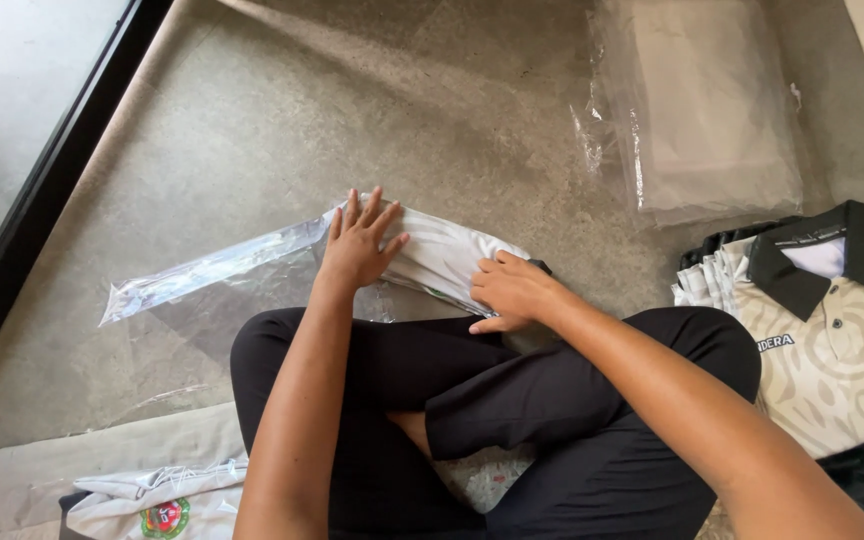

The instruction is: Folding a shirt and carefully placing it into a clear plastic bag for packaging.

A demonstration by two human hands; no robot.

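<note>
A: Step?
B: Bagging, looks like. Folded white patterned shirt (442,255) lies on the grey concrete floor (252,120) just ahead of the crossed legs in black trousers (512,400), half inside a clear plastic sleeve bag (212,275).
A: Hands?
B: Left hand (357,245) flat, fingers spread, pressing the shirt's left end at the bag mouth. Right hand (512,290) curled, gripping the shirt's right edge.
A: Next needs?
B: Probably a steady push leftward, bag held taut. Stack of collared shirts (832,320) right of the folded shirt.

left hand (357,248): flat, palm down, fingers spread
right hand (512,290): fingers curled, knuckles up
arms: both reaching forward over crossed legs
</note>
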